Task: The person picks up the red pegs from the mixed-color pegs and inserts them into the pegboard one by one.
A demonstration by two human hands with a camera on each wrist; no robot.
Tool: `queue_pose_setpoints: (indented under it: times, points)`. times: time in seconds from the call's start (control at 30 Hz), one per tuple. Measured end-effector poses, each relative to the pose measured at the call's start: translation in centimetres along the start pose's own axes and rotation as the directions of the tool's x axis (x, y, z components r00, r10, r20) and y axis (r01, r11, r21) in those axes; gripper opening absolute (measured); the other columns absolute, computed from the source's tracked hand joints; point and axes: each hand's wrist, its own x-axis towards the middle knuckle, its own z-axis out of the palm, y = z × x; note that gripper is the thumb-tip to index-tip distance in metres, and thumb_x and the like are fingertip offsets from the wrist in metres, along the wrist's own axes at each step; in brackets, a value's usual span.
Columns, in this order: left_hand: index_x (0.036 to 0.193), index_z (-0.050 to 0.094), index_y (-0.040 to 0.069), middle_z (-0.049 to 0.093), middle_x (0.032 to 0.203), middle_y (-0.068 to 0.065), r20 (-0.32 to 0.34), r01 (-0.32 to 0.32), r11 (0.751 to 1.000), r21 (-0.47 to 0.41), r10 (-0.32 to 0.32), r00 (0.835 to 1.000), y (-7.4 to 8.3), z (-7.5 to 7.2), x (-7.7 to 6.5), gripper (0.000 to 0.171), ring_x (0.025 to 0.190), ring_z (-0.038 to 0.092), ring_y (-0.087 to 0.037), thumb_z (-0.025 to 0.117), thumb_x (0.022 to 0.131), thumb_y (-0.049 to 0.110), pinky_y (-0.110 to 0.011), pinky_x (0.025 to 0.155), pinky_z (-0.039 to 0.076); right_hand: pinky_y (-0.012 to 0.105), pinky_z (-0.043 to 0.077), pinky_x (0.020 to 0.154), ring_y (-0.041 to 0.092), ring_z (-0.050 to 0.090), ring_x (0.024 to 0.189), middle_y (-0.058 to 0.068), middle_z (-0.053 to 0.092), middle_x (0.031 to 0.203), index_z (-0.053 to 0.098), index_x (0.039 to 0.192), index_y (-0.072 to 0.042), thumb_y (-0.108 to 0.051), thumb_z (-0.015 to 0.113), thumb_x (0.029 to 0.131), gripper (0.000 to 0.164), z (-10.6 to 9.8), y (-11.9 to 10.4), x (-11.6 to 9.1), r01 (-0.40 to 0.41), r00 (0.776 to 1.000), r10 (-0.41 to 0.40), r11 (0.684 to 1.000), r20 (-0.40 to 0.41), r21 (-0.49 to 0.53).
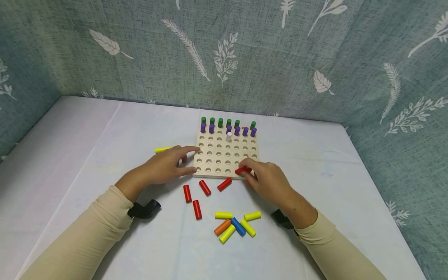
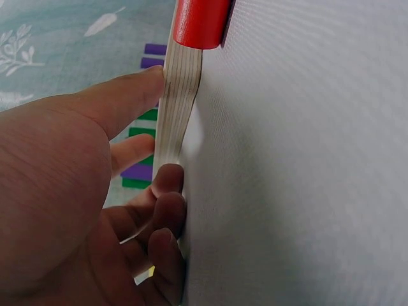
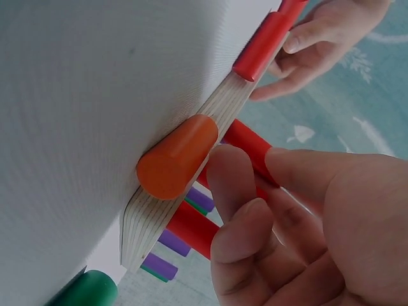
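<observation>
A wooden peg board (image 1: pixel 210 163) lies on the table, with green pegs (image 1: pixel 220 123) and purple pegs (image 1: pixel 237 131) standing in its two back rows and one white peg (image 1: pixel 229 136) ahead of them. My right hand (image 1: pixel 267 181) pinches a red peg (image 3: pixel 250 143) between thumb and fingers over the board's front right part. Beside that hand, another red peg (image 3: pixel 191 228) stands in the board. My left hand (image 1: pixel 168 165) rests thumb and index fingertips at the board's left edge, its other fingers loosely bent beside it.
Several loose red pegs (image 1: pixel 197 209) lie before the board. Nearer me are yellow pegs (image 1: pixel 224 215), a blue peg (image 1: pixel 238 226) and an orange peg (image 1: pixel 222 227). Another orange peg (image 3: pixel 178 159) lies by the board's front edge. Beyond my left hand is a yellow peg (image 1: pixel 162 149).
</observation>
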Motion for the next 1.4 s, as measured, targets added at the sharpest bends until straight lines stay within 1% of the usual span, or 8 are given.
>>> queue_pose_setpoints:
  times: [0.2,0.4,0.77,0.87,0.97,1.1,1.33,1.4]
  points:
    - [0.152,0.042,0.027,0.061,0.107,-0.007,-0.014,0.003,1.000,-0.001,-0.003,1.000,0.0,-0.5,-0.2,0.071,0.081,0.053,-0.019,0.075,0.089,0.039,-0.030,0.066,0.043,0.024,0.050,0.066,0.010,0.056,0.067,-0.002,0.076,0.099,0.069,0.117,-0.017,-0.017,0.071,0.094,0.023,-0.3,-0.4,0.4,0.001,1.000,-0.001,1.000,0.000,-0.006]
    - [0.151,0.043,0.027,0.061,0.106,-0.006,-0.003,-0.003,1.000,-0.009,0.003,1.000,-0.2,-0.2,-0.2,0.071,0.081,0.052,-0.018,0.075,0.089,0.040,-0.030,0.065,0.043,0.024,0.048,0.067,0.011,0.056,0.071,-0.002,0.076,0.104,0.072,0.116,-0.017,-0.018,0.073,0.092,0.024,-0.5,-0.6,0.5,-0.028,0.999,0.028,1.000,0.042,0.001]
    - [0.151,0.043,0.028,0.061,0.107,-0.006,-0.005,0.004,1.000,-0.018,-0.004,1.000,-0.1,0.2,-0.4,0.071,0.081,0.053,-0.018,0.075,0.089,0.040,-0.030,0.066,0.043,0.030,0.052,0.071,0.012,0.060,0.077,0.002,0.075,0.113,0.072,0.122,-0.017,-0.022,0.074,0.091,0.031,-1.0,-0.6,1.2,0.011,0.995,-0.009,1.000,0.099,-0.020]
    - [0.151,0.043,0.028,0.061,0.107,-0.006,-0.006,0.005,1.000,-0.012,-0.006,1.000,0.1,0.1,-0.4,0.071,0.082,0.053,-0.018,0.075,0.089,0.040,-0.030,0.066,0.043,0.034,0.054,0.075,0.015,0.064,0.083,0.003,0.074,0.116,0.071,0.123,-0.016,-0.024,0.073,0.092,0.032,-1.1,-0.7,1.3,0.029,0.997,-0.027,1.000,0.072,-0.013]
    - [0.151,0.043,0.027,0.061,0.107,-0.006,-0.002,0.006,1.000,-0.007,-0.006,1.000,0.1,0.0,-0.4,0.071,0.081,0.053,-0.018,0.075,0.089,0.040,-0.030,0.066,0.043,0.040,0.056,0.086,0.019,0.069,0.098,0.004,0.072,0.121,0.071,0.123,-0.016,-0.024,0.072,0.092,0.032,-1.3,-1.0,1.5,0.042,0.998,-0.042,0.999,0.038,0.009]
    - [0.151,0.043,0.029,0.061,0.107,-0.005,-0.003,0.008,1.000,-0.006,-0.008,1.000,0.1,0.0,-0.4,0.072,0.082,0.053,-0.018,0.075,0.089,0.041,-0.030,0.067,0.043,0.043,0.055,0.094,0.022,0.069,0.112,0.003,0.073,0.119,0.072,0.121,-0.016,-0.022,0.073,0.092,0.030,-1.4,-1.7,1.7,0.061,0.998,-0.062,0.998,0.013,0.033]
    - [0.151,0.043,0.030,0.061,0.108,-0.005,-0.002,0.015,1.000,-0.013,-0.015,1.000,-0.1,0.1,-0.4,0.072,0.084,0.054,-0.018,0.075,0.088,0.042,-0.030,0.068,0.045,0.040,0.056,0.092,0.019,0.069,0.110,0.001,0.074,0.117,0.073,0.118,-0.016,-0.021,0.074,0.091,0.028,-1.3,-3.0,2.2,0.106,0.994,-0.106,0.994,0.017,0.018]
    - [0.151,0.043,0.030,0.061,0.108,-0.005,-0.003,0.017,1.000,-0.015,-0.017,1.000,0.0,0.1,-0.4,0.072,0.084,0.054,-0.018,0.075,0.088,0.042,-0.030,0.068,0.045,0.035,0.057,0.084,0.017,0.069,0.098,0.001,0.074,0.115,0.073,0.118,-0.017,-0.021,0.075,0.090,0.028,-1.2,-3.3,2.2,0.109,0.994,-0.109,0.994,0.027,0.010]
